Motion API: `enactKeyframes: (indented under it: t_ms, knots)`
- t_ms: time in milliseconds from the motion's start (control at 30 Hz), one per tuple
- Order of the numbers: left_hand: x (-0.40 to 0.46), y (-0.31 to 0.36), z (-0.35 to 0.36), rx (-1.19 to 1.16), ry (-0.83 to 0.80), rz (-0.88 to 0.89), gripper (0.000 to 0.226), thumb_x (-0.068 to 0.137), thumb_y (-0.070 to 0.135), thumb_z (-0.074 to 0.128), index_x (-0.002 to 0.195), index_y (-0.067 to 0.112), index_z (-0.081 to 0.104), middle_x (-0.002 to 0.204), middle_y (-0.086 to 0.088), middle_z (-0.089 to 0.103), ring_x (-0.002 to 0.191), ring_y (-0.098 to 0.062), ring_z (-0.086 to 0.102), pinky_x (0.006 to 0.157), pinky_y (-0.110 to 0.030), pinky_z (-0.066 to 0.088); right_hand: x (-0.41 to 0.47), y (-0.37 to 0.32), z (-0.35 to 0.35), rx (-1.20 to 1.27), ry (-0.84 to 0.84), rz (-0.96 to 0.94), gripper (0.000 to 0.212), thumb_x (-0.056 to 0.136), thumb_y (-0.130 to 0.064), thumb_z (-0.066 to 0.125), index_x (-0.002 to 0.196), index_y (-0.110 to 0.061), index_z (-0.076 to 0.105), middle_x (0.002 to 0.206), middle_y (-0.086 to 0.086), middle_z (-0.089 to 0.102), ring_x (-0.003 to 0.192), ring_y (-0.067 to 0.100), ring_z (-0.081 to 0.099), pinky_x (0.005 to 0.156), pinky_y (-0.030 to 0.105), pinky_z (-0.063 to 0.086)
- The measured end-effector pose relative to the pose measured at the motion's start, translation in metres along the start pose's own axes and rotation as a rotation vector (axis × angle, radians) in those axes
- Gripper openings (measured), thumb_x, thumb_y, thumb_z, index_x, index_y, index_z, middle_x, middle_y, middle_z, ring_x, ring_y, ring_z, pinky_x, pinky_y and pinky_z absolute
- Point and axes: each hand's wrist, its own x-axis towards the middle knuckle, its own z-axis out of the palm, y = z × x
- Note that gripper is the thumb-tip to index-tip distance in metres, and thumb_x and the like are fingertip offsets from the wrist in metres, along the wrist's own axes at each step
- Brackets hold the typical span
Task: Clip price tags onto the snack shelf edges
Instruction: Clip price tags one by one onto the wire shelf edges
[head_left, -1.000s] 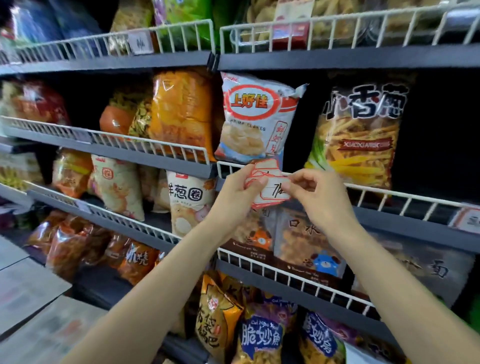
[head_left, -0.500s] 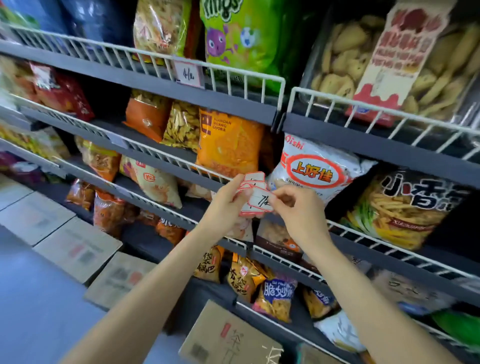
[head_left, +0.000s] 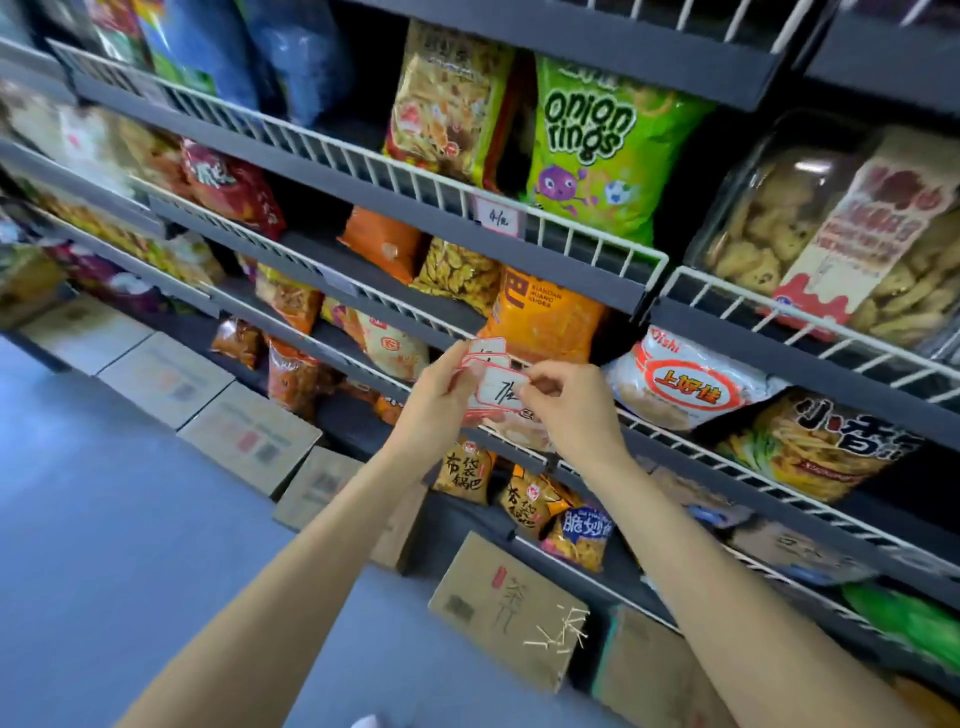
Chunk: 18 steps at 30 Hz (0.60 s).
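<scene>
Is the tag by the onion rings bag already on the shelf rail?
On. The price tag hangs on the white wire rail, untouched by either hand.

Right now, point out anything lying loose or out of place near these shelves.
Small pale sticks lie scattered loose on a cardboard box on the floor below the shelves, as if spilled; what they are is unclear. Nothing else stands out.
</scene>
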Motion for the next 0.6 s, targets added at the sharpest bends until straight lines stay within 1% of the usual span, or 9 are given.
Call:
enactKeyframes:
  t_ms: [67,100,133,200,233,300,400,500,600]
  knots:
    - [0.006,0.000,-0.028,0.044,0.011,0.018,0.019,0.100,0.012,0.037,0.104,0.016,0.055,0.079,0.009,0.056,0.062,0.013,0.057,0.059,-0.005,0.043,0.007,-0.018,0.023,-0.003,0.019,0.009,0.011,0.087,-0.008,0.062,0.091,-0.007,0.071,0.070,-0.007,0.059,0.061,0.001,0.052,0.062,0.021,0.043]
    - [0.011,-0.001,-0.044,0.067,0.010,0.017,0.020,0.101,0.015,0.037,0.107,0.015,0.056,0.082,0.008,0.057,0.065,0.016,0.055,0.061,-0.003,0.042,0.012,-0.028,0.034,0.001,0.026,0.016,0.010,0.087,-0.008,0.062,0.091,-0.008,0.071,0.068,-0.009,0.059,0.061,0.003,0.053,0.063,0.024,0.045]
    - [0.018,-0.004,-0.061,0.085,0.001,0.009,0.022,0.100,0.018,0.038,0.113,0.017,0.056,0.092,0.004,0.060,0.076,0.015,0.056,0.070,-0.004,0.042,0.018,-0.038,0.046,0.010,0.031,0.022,0.011,0.087,-0.009,0.061,0.092,-0.008,0.071,0.068,-0.009,0.059,0.061,0.006,0.055,0.064,0.027,0.047]
    - [0.033,-0.009,-0.097,0.095,-0.002,0.001,0.035,0.100,0.024,0.039,0.131,0.012,0.048,0.117,-0.006,0.058,0.106,-0.006,0.054,0.092,-0.021,0.041,0.030,-0.059,0.072,0.015,0.033,0.025,0.011,0.088,-0.009,0.061,0.093,-0.009,0.070,0.070,-0.009,0.060,0.063,0.009,0.057,0.062,0.026,0.049]
    - [0.040,-0.010,-0.114,0.097,-0.013,-0.008,0.039,0.100,0.025,0.039,0.135,0.010,0.044,0.120,-0.007,0.056,0.110,-0.013,0.053,0.094,-0.026,0.039,0.036,-0.068,0.085,0.010,0.034,0.023,0.010,0.088,-0.010,0.060,0.092,-0.012,0.069,0.069,-0.010,0.059,0.062,0.007,0.057,0.058,0.021,0.047]
    - [0.056,-0.016,-0.148,0.086,-0.050,0.006,0.031,0.100,0.022,0.039,0.125,0.010,0.052,0.108,-0.008,0.060,0.097,-0.016,0.055,0.085,-0.029,0.042,0.049,-0.084,0.112,-0.004,0.057,0.049,0.009,0.088,-0.010,0.060,0.090,-0.015,0.068,0.068,-0.010,0.060,0.060,0.004,0.057,0.052,0.018,0.044]
    - [0.080,-0.023,-0.196,0.119,-0.109,0.069,0.021,0.100,0.021,0.038,0.094,0.013,0.056,0.080,-0.006,0.054,0.072,-0.014,0.048,0.066,-0.029,0.038,0.067,-0.101,0.153,-0.010,0.116,0.112,0.011,0.087,-0.011,0.061,0.093,-0.010,0.070,0.075,-0.002,0.065,0.064,0.010,0.060,0.058,0.025,0.047]
    - [0.106,-0.035,-0.235,0.152,-0.132,0.070,0.028,0.101,0.023,0.037,0.117,0.007,0.055,0.094,-0.011,0.059,0.085,-0.017,0.055,0.076,-0.033,0.042,0.084,-0.115,0.184,0.024,0.176,0.157,0.015,0.088,-0.006,0.059,0.095,-0.017,0.067,0.082,0.002,0.067,0.071,0.015,0.063,0.065,0.033,0.054]
    - [0.131,-0.047,-0.262,0.164,-0.133,0.053,0.024,0.101,0.020,0.038,0.112,0.010,0.056,0.084,0.000,0.055,0.072,-0.003,0.049,0.067,-0.018,0.040,0.110,-0.121,0.209,0.007,0.216,0.166,0.019,0.089,-0.005,0.057,0.087,-0.023,0.061,0.081,0.002,0.066,0.076,0.020,0.065,0.071,0.042,0.056]
